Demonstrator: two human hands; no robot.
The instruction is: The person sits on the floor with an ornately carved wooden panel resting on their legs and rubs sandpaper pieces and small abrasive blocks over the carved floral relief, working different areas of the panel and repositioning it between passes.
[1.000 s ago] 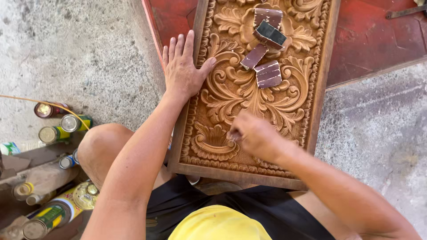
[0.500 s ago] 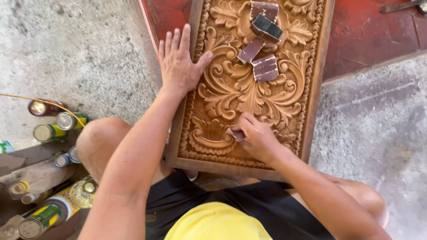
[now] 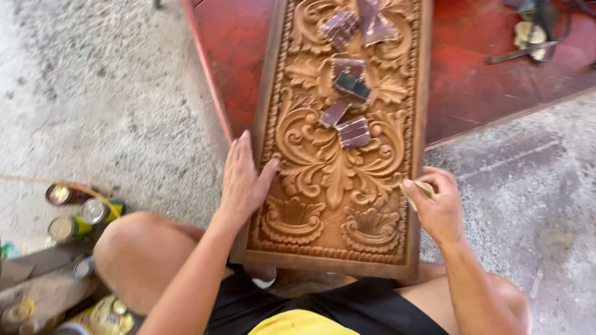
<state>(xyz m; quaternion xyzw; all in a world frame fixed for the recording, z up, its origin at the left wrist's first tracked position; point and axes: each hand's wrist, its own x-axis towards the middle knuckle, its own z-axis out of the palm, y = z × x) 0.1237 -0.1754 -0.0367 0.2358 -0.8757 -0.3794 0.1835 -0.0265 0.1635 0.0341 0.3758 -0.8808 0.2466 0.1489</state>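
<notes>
So there's this big carved wooden panel [image 3: 338, 167] lying flat, its near end resting over the person's lap and the far end stretching out over a red board [image 3: 490, 68] on the concrete floor [image 3: 105, 105]. The carving is all scrolls and leaves, with two shell-like shapes near the bottom edge. The left hand [image 3: 243, 180] lies open and flat on the panel's left border, fingers together pointing away, thumb spread out onto the carved part, so it's pressing down and not gripping anything. The right hand [image 3: 437, 208] sits at the panel's right edge, fingers curled in around a small folded piece of sandpaper [image 3: 422, 189], pale side showing, pinched between thumb and fingertips right against the border. Further up the panel there's a loose scatter of sandpaper scraps [image 3: 347, 127], dark purplish-brown, some folded, one a darker block-like piece, all lying on the carving well away from both hands. Off to the left on the floor, beside the person's knee, there's a cluster of small tins [image 3: 81, 217] with round lids, and a yellowish bottle [image 3: 102, 316] near the bottom corner. Top right on the red board there are some tools or bits of junk, too blurry to tell what exactly.
</notes>
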